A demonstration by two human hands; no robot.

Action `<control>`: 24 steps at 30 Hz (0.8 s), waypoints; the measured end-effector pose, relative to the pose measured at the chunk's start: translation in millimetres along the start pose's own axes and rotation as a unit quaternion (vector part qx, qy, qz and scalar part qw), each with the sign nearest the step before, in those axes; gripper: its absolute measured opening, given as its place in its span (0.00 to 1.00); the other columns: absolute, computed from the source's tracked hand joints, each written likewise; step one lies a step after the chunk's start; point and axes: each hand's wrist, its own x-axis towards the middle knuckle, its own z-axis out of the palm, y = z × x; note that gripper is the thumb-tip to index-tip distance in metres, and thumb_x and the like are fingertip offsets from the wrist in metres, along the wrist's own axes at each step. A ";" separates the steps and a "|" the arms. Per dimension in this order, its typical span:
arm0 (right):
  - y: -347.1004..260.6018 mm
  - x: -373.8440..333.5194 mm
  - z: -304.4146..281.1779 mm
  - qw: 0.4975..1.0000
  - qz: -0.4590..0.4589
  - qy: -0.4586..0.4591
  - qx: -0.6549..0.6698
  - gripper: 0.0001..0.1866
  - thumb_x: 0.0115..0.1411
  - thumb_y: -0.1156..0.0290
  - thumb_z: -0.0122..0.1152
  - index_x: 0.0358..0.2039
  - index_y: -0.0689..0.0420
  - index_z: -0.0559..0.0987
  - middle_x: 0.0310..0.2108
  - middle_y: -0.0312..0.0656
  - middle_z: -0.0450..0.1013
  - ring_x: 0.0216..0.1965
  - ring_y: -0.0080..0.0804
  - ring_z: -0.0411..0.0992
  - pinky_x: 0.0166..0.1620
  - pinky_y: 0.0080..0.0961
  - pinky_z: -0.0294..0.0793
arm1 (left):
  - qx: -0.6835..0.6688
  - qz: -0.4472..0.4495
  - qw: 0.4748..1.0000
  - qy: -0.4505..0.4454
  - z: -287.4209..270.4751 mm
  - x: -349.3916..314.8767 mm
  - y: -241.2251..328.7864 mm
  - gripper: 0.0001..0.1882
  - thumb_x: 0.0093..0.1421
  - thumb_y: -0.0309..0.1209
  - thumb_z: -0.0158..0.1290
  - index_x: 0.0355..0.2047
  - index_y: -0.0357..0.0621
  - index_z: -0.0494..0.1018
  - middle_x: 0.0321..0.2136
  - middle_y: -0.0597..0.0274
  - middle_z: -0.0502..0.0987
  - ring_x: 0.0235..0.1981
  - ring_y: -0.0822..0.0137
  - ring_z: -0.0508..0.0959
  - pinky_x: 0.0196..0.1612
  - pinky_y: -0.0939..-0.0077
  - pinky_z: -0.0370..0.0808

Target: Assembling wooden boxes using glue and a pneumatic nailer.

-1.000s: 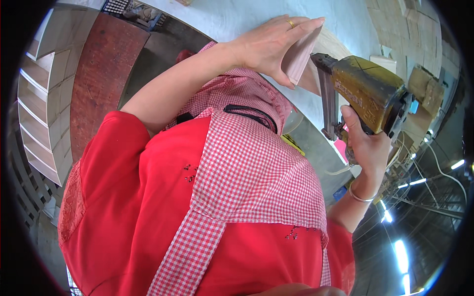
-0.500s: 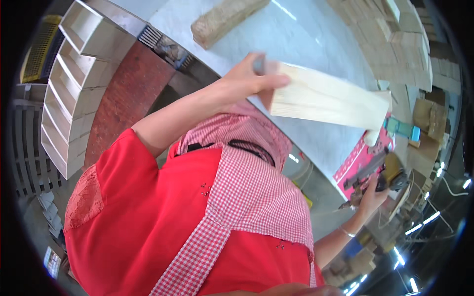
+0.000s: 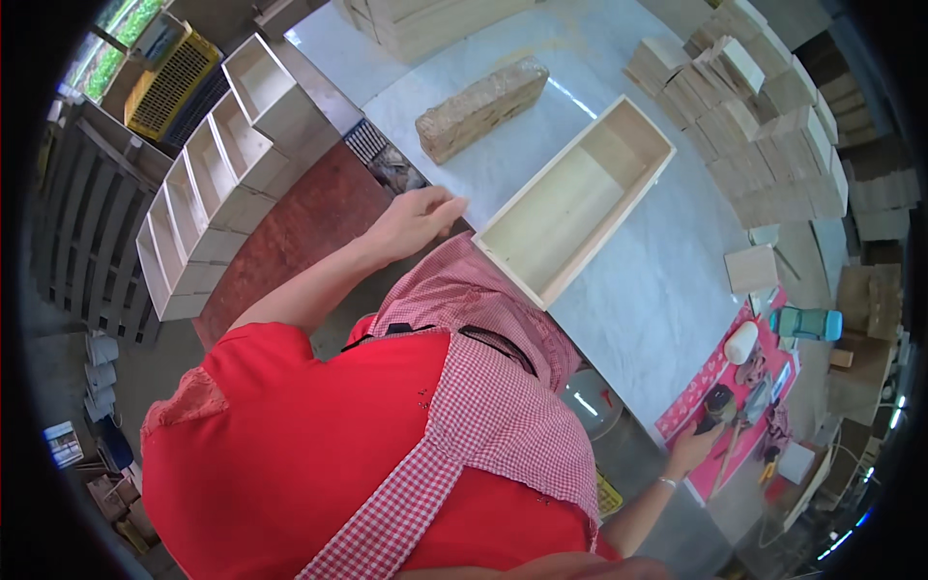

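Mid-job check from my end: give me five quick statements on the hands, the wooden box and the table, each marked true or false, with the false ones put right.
1. The wooden box lies open side up on the table. True.
2. The left hand grips the box. False: it is apart from it.
3. The right hand is at a dark tool. True.
4. The turquoise bottle is left of the box. False: it is to the right.
5. The brown block touches no part of the box. True.
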 end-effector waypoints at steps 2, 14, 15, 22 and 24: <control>1.8 0.0 9.2 1.000 0.012 0.005 0.027 0.35 0.59 0.63 0.62 0.63 0.62 0.64 0.55 0.63 0.68 0.47 0.59 0.74 0.50 0.46 0.73 | 0.078 0.133 0.986 0.065 0.4 10.6 25.6 0.30 0.62 0.51 0.53 0.47 0.32 0.74 0.36 0.46 0.79 0.37 0.57 0.81 0.41 0.66 0.76; -2.7 -68.9 -7.2 0.923 -0.210 0.208 0.246 0.30 0.61 0.63 0.59 0.60 0.67 0.68 0.51 0.63 0.72 0.48 0.56 0.74 0.51 0.44 0.73 | 0.090 0.208 0.973 0.032 -7.9 36.7 29.0 0.16 0.57 0.36 0.50 0.37 0.33 0.75 0.34 0.37 0.78 0.39 0.45 0.79 0.43 0.56 0.75; -2.6 -76.4 -12.9 0.917 -0.227 0.205 0.256 0.30 0.61 0.63 0.59 0.60 0.67 0.68 0.51 0.63 0.72 0.48 0.56 0.74 0.51 0.44 0.73 | 0.053 0.231 0.969 0.062 -20.0 16.3 46.8 0.17 0.57 0.37 0.51 0.37 0.33 0.74 0.34 0.37 0.78 0.39 0.46 0.79 0.43 0.57 0.74; -98.2 12.4 -35.1 0.383 -0.541 0.142 0.736 0.25 0.59 0.68 0.57 0.53 0.70 0.71 0.44 0.65 0.73 0.44 0.62 0.73 0.50 0.49 0.73 | -0.088 0.231 0.813 0.528 -149.3 -120.4 -7.7 0.15 0.63 0.35 0.51 0.43 0.35 0.75 0.30 0.55 0.80 0.33 0.70 0.79 0.37 0.68 0.75; -98.4 10.4 -37.9 0.627 -0.449 0.175 0.612 0.25 0.59 0.67 0.57 0.54 0.70 0.71 0.45 0.65 0.73 0.44 0.61 0.73 0.50 0.49 0.72 | -0.007 0.174 0.720 0.672 -197.9 -135.9 -60.2 0.16 0.62 0.35 0.52 0.44 0.35 0.75 0.27 0.53 0.80 0.28 0.65 0.79 0.34 0.66 0.75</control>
